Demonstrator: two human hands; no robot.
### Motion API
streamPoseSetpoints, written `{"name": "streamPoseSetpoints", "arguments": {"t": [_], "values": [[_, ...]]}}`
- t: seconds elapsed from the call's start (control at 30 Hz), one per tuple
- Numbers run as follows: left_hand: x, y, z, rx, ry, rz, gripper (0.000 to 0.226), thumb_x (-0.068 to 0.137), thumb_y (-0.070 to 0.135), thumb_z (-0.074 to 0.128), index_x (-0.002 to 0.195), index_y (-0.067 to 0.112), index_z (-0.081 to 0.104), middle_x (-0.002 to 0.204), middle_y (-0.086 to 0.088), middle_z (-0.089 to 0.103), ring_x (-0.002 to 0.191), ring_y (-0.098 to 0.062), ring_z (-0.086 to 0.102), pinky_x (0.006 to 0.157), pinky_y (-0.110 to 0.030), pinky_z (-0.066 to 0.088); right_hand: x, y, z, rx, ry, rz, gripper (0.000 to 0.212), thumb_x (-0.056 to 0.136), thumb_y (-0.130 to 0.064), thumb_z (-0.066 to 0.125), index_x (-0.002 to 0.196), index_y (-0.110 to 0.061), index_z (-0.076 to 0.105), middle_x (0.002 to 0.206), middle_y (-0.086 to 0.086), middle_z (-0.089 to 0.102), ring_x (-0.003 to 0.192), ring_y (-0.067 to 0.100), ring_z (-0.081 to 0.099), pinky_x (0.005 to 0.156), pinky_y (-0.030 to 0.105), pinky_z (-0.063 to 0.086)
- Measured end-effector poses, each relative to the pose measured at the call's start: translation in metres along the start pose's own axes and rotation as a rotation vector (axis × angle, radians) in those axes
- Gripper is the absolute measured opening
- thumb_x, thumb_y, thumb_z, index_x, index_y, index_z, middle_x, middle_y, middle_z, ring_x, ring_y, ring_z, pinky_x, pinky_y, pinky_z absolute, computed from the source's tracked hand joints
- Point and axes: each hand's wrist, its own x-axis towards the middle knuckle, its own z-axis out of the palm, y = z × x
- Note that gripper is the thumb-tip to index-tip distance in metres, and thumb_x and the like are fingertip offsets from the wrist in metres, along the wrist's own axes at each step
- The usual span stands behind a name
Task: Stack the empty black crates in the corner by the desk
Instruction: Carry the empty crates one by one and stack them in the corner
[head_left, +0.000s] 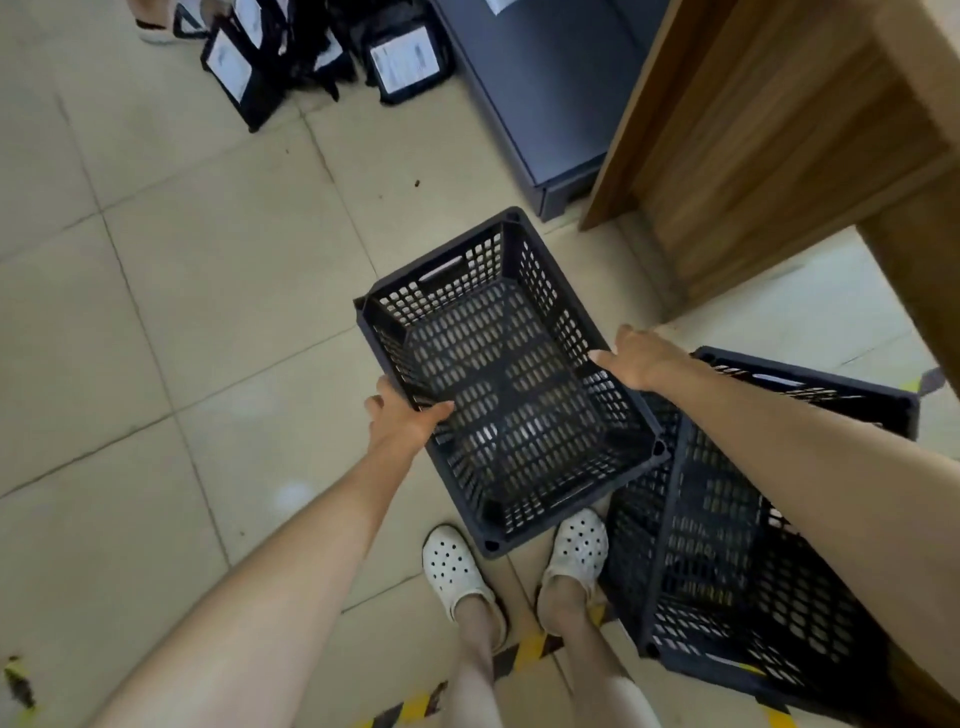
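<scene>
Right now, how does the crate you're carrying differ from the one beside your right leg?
The held crate is gripped at its rim by the left hand and right hand; the floor crate is untouched by either hand. The held crate shows fully, while the right arm crosses over the floor crate. Both are black, perforated and empty.

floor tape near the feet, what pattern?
Yellow and black diagonal stripes on the floor tape, worn in places; the head view, the only one, shows it.

Beige floor tiles (208, 291) are seen throughout — black bags (291, 57) are piled beside a grey cabinet (545, 93); yellow-black tape (524, 652) is laid nearby.
</scene>
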Motion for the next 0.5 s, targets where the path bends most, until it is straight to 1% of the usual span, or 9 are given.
{"name": "streamPoseSetpoints", "arguments": {"t": [0.1,0.17,0.23,0.33,0.37,0.43,0.5], "values": [[0.026,-0.017,0.021,-0.113,-0.017,-0.138,0.111,0.077,0.04,0.08,0.154,0.019,0.003,0.156,-0.012,0.016,0.139,-0.037,0.03,0.11,-0.054,0.035,0.027,0.004,0.019,0.04,0.007,0.048,0.075,0.097,-0.055,0.04,0.149,-0.003,0.022,0.152,0.02,0.033,0.135,0.035,0.039,0.108,0.043,0.036],[0.039,-0.026,0.033,-0.17,-0.03,-0.203,0.111,0.077,0.042,0.079,0.154,0.019,0.003,0.157,-0.011,0.016,0.139,-0.036,0.03,0.108,-0.054,0.036,0.044,0.006,0.03,0.072,0.001,0.07,0.079,0.097,-0.055,0.041,0.151,-0.002,0.017,0.154,0.019,0.029,0.138,0.035,0.035,0.11,0.042,0.034],[0.052,-0.036,0.043,-0.216,-0.037,-0.253,0.107,0.078,0.041,0.079,0.153,0.016,0.007,0.155,-0.011,0.021,0.138,-0.035,0.031,0.107,-0.053,0.037,0.059,0.007,0.04,0.105,-0.002,0.085,0.08,0.097,-0.054,0.043,0.151,-0.001,0.016,0.154,0.019,0.028,0.138,0.035,0.035,0.11,0.041,0.034],[0.066,-0.054,0.057,-0.272,-0.07,-0.304,0.095,0.079,0.039,0.079,0.146,0.01,0.019,0.151,-0.012,0.032,0.135,-0.033,0.037,0.104,-0.048,0.038,0.077,0.008,0.056,0.168,0.006,0.107,0.079,0.096,-0.051,0.048,0.15,0.0,0.018,0.152,0.021,0.031,0.136,0.037,0.037,0.109,0.043,0.035],[0.069,-0.06,0.061,-0.296,-0.093,-0.311,0.091,0.079,0.038,0.078,0.144,0.009,0.022,0.149,-0.011,0.035,0.134,-0.031,0.039,0.103,-0.047,0.038,0.082,0.008,0.061,0.191,0.004,0.115,0.079,0.096,-0.05,0.049,0.15,0.0,0.018,0.152,0.021,0.031,0.136,0.037,0.036,0.11,0.044,0.035],[0.073,-0.071,0.069,-0.368,-0.142,-0.309,0.082,0.08,0.037,0.078,0.142,0.011,0.029,0.147,-0.007,0.041,0.132,-0.028,0.042,0.105,-0.049,0.036,0.091,0.01,0.069,0.258,-0.008,0.127,0.078,0.096,-0.048,0.051,0.15,-0.001,0.019,0.151,0.019,0.032,0.136,0.036,0.036,0.111,0.046,0.034],[0.078,-0.078,0.074,-0.453,-0.151,-0.285,0.075,0.082,0.035,0.077,0.139,0.012,0.034,0.143,-0.005,0.046,0.123,-0.024,0.047,0.104,-0.049,0.036,0.098,0.015,0.076,0.336,-0.015,0.124,0.073,0.096,-0.045,0.052,0.149,-0.003,0.023,0.149,0.018,0.036,0.134,0.035,0.04,0.111,0.048,0.035]]}}
